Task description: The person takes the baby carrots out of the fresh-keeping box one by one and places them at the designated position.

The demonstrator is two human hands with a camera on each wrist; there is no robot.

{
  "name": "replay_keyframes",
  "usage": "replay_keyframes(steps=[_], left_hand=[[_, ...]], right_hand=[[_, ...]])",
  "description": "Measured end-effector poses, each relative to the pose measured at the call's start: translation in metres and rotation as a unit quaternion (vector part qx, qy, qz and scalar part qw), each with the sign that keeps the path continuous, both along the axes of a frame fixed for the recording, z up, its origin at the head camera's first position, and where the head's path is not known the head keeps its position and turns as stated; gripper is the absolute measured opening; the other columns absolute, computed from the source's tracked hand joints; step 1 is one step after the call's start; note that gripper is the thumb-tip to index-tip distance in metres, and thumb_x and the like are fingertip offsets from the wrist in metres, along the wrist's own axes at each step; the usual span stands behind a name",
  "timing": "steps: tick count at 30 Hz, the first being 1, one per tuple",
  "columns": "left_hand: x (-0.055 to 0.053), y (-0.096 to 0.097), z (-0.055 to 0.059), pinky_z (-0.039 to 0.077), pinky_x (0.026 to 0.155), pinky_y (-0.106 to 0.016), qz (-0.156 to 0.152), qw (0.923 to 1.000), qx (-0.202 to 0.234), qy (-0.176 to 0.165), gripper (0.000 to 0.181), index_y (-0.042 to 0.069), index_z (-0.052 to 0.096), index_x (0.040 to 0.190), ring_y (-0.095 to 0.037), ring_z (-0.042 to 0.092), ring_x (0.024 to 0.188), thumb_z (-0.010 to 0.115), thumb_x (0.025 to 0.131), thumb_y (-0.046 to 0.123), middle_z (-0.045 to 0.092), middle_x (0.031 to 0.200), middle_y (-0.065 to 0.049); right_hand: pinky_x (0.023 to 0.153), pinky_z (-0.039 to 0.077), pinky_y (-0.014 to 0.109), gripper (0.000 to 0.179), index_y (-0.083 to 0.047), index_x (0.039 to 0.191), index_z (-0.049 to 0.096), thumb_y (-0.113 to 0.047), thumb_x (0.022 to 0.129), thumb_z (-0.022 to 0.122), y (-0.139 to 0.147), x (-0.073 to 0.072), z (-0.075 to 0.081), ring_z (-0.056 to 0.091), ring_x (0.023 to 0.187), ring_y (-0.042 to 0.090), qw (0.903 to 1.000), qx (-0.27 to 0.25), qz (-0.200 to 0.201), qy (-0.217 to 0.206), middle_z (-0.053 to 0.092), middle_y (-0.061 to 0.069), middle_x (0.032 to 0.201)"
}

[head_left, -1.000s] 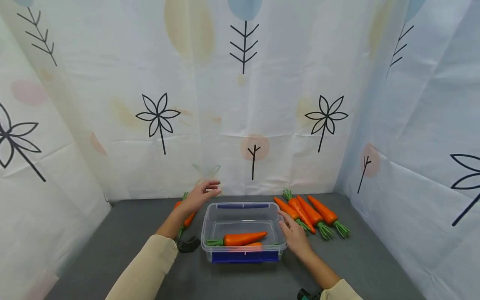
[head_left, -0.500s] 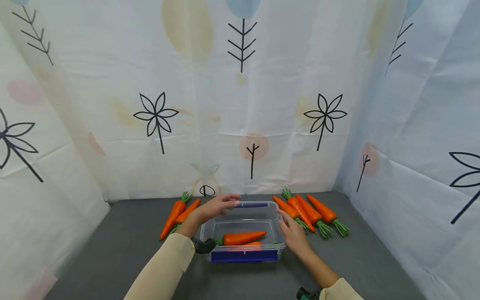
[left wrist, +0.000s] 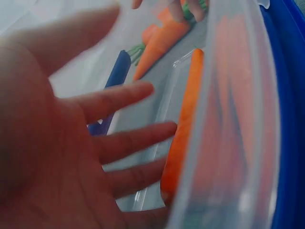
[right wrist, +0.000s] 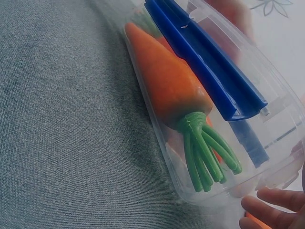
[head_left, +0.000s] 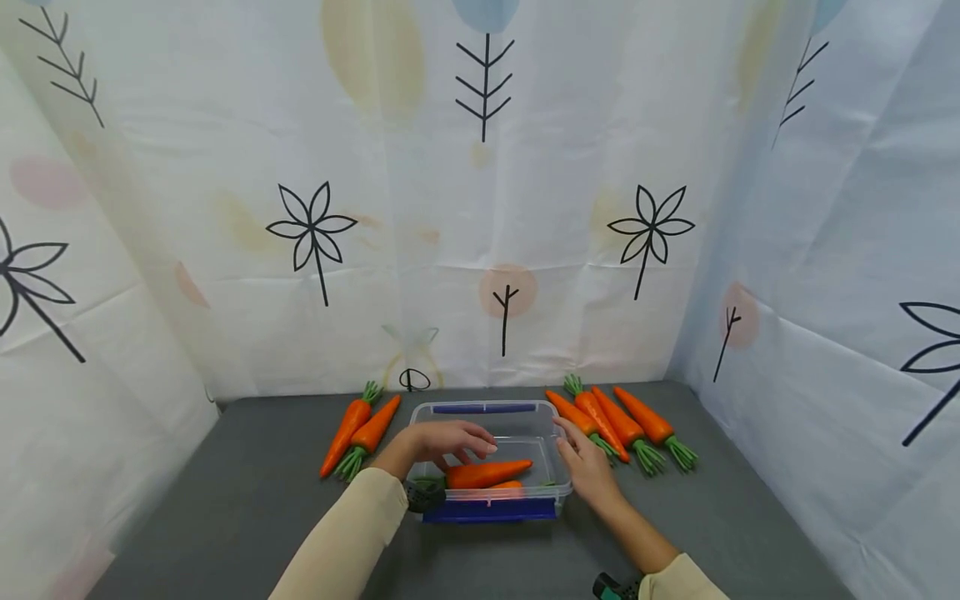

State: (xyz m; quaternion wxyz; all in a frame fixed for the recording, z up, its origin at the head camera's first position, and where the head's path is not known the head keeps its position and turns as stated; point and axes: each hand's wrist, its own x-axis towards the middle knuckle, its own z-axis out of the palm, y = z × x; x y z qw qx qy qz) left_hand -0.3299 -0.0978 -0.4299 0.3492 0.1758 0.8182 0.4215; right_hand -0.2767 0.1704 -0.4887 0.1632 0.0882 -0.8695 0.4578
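A clear plastic container [head_left: 525,417] with blue clips stands in the middle, holding orange carrots [head_left: 480,476] with green tops; one lies above another. My left hand [head_left: 450,440] reaches over its left side into the box. In the left wrist view the left hand's fingers [left wrist: 128,138] are spread, with nothing between them. Their tips are close to the upper carrot [left wrist: 187,114]; whether they touch it I cannot tell. My right hand [head_left: 588,471] rests against the container's right side, fingers [right wrist: 271,212] fairly straight. Through the wall, the right wrist view shows the lower carrot [right wrist: 167,78].
Two carrots [head_left: 345,433] lie on the grey table [head_left: 225,500] left of the container. Several more carrots [head_left: 615,421] lie behind the right hand. A printed white curtain [head_left: 420,292] encloses the table at the back and sides.
My left hand has moved right and down, from beside the left carrots to inside the container's outline, uncovering those carrots. The right hand has stayed at the container's side.
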Motion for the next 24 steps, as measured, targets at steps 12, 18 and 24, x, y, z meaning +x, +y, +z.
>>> replay_keyframes(steps=[12,18,24], left_hand=[[0.0047,-0.0026,-0.0026,0.047,0.089,-0.057,-0.012,0.9975,-0.069,0.012,0.039,0.013,0.066,0.121,-0.028,0.058,0.102,0.075,0.084,0.009,0.062,0.112,-0.009],[0.0065,-0.0041,-0.0029,0.048,0.087,-0.056,-0.024,0.9964,-0.076,0.029,0.040,0.017,0.067,0.120,-0.024,0.060,0.095,0.076,0.082,0.007,0.064,0.104,-0.006],[0.0082,-0.0050,-0.0003,0.052,0.080,-0.050,-0.028,0.9956,-0.073,0.053,0.041,0.018,0.067,0.120,-0.022,0.062,0.091,0.077,0.082,0.007,0.065,0.103,-0.005]], right_hand=[[0.065,0.046,0.037,0.036,-0.010,0.135,0.058,-0.014,0.100,0.054,-0.0008,0.0010,0.0007,0.057,0.077,0.021,1.0000,-0.002,-0.001,0.003,0.068,0.014,0.096],[0.063,0.045,0.035,0.035,-0.011,0.136,0.057,-0.014,0.100,0.053,0.0009,0.0000,0.0000,0.057,0.076,0.020,1.0000,0.001,0.002,0.003,0.067,0.014,0.096],[0.061,0.044,0.034,0.036,-0.011,0.136,0.057,-0.015,0.100,0.054,0.0002,0.0019,0.0009,0.056,0.075,0.018,1.0000,0.000,0.005,0.004,0.068,0.014,0.097]])
